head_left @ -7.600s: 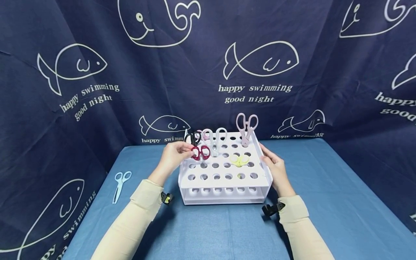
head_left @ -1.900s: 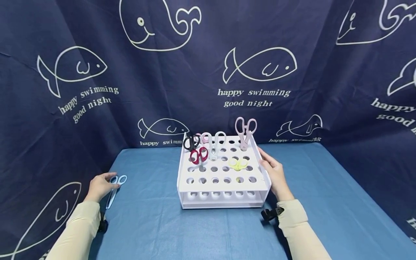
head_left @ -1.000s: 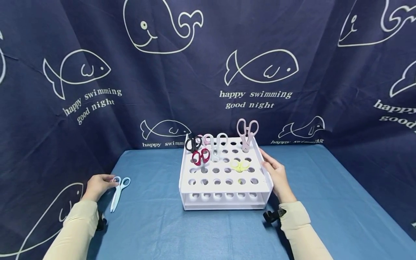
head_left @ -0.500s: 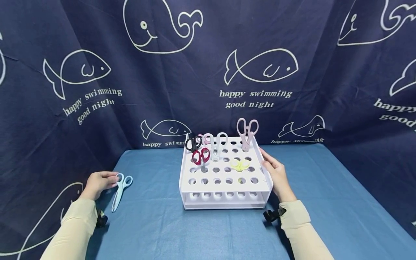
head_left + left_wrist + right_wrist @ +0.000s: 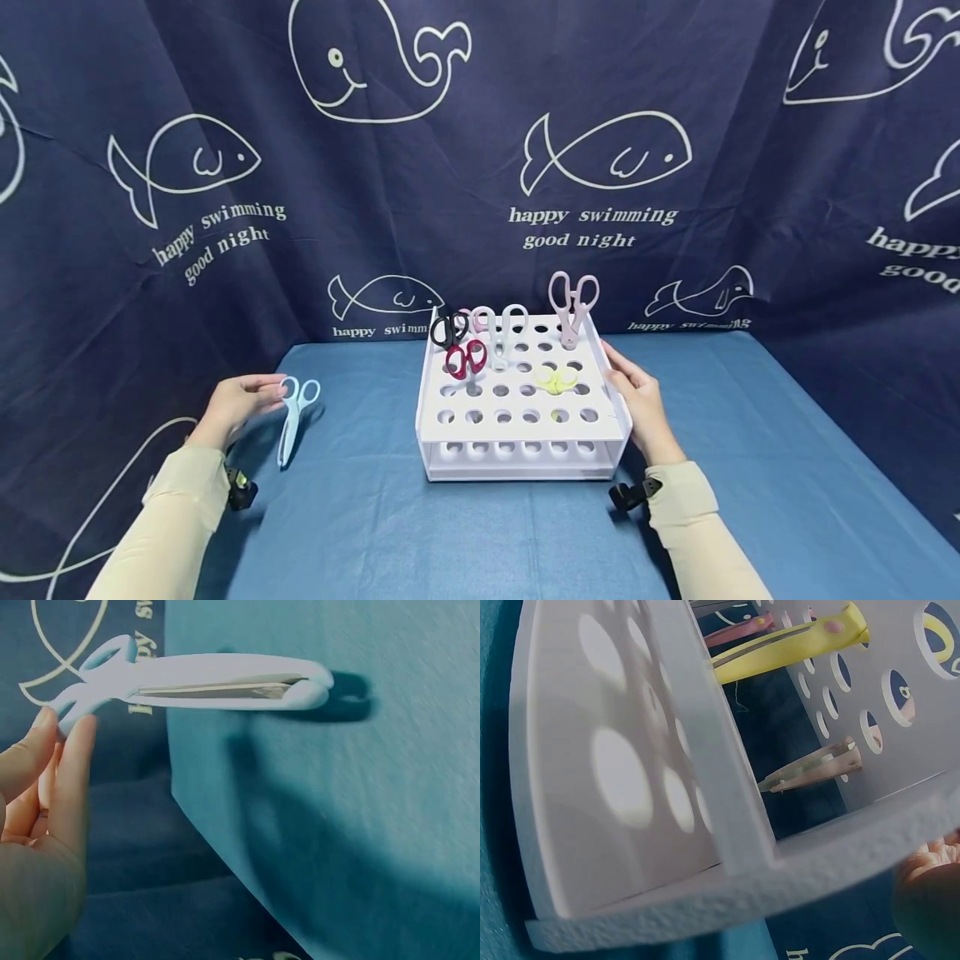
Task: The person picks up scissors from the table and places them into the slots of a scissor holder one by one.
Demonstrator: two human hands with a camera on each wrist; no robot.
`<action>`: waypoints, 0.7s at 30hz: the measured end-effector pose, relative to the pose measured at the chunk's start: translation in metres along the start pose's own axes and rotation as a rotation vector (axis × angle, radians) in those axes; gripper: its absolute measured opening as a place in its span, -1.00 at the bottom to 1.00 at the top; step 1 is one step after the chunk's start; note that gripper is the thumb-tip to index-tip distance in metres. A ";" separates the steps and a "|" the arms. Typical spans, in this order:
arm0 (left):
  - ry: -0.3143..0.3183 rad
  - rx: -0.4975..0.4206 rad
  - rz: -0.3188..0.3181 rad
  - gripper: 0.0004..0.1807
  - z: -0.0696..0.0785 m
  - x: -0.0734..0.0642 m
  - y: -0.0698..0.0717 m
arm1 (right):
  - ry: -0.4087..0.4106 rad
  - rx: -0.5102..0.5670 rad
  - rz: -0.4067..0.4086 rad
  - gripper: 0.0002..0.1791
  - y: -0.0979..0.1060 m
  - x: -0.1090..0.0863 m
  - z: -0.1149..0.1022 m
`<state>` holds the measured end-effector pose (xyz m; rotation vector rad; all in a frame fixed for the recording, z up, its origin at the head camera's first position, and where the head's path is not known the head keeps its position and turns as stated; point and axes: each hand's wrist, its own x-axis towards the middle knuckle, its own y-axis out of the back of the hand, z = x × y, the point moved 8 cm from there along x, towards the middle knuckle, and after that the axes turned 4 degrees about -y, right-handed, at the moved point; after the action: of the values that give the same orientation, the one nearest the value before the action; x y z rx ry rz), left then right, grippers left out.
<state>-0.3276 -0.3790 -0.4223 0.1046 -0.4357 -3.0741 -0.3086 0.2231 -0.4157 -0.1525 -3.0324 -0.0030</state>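
Note:
My left hand (image 5: 238, 407) pinches one handle loop of the light blue scissors (image 5: 291, 421) between thumb and fingertips. The scissors hang point-down above the left part of the table; in the left wrist view their closed blades (image 5: 225, 682) cast a shadow on the cloth. My right hand (image 5: 637, 404) holds the right side panel of a white perforated rack (image 5: 517, 429). Several scissors stand in its holes: black scissors (image 5: 448, 335), red scissors (image 5: 466, 360), a pink pair behind them, white scissors (image 5: 499, 360), yellow scissors (image 5: 557, 381) and mauve scissors (image 5: 571, 329).
Blue cloth covers the table (image 5: 360, 517). Behind it hangs a dark blue curtain (image 5: 480, 167) with white fish drawings, close to the rack's back. The lower tier of the rack (image 5: 517, 467) also has holes, and yellow blades (image 5: 795, 649) show between tiers.
My left hand has gone from the red scissors to the light blue pair, taken it by a loop, and lifted it up and rightward. My right hand has stayed at the rack.

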 end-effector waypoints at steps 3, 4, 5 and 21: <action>-0.014 -0.018 0.017 -0.45 0.007 0.003 -0.002 | 0.013 0.019 -0.008 -0.50 0.000 0.000 -0.001; -0.025 -0.032 0.022 -0.45 0.009 0.004 -0.002 | 0.015 0.024 -0.009 -0.50 0.000 0.000 -0.001; -0.036 -0.043 0.028 -0.45 0.012 0.005 -0.003 | 0.016 0.026 -0.010 -0.50 0.000 0.000 -0.001; -0.230 -0.264 0.061 -0.81 0.078 0.006 -0.031 | -0.009 -0.002 -0.007 -0.49 0.000 0.000 0.001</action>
<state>-0.3400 -0.3276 -0.3567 -0.2668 -0.0346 -3.0582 -0.3088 0.2227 -0.4164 -0.1417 -3.0415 -0.0058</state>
